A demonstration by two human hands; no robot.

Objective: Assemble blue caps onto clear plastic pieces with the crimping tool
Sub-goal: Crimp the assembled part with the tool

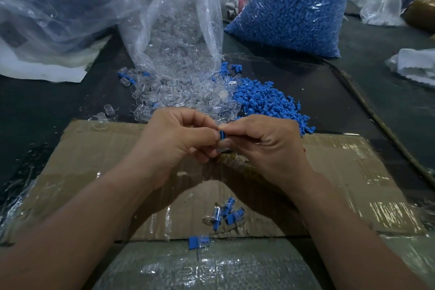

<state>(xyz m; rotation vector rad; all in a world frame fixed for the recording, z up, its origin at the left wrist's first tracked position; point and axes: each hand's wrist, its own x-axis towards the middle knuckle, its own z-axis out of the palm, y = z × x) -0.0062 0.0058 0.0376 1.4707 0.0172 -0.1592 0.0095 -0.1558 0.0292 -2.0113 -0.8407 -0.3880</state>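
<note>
Your left hand (179, 141) and right hand (263, 143) both pinch one blue cap (221, 135) above the cardboard (94, 148) sheet's far edge; pressed crooked, it could jam or pop loose.

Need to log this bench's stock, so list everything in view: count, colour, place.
held cap: one, blue, pinched between both hands
loose caps: heap, blue, right of clear pieces
clear pieces: heap, clear, spilling from open bag
open bag: one, clear, back centre
full bag: one, clear over blue caps, back right
capped pieces: several, clear and blue, on cardboard
cardboard: one, brown, under hands
left hand: one, pinching held cap
right hand: one, pinching held cap
</note>
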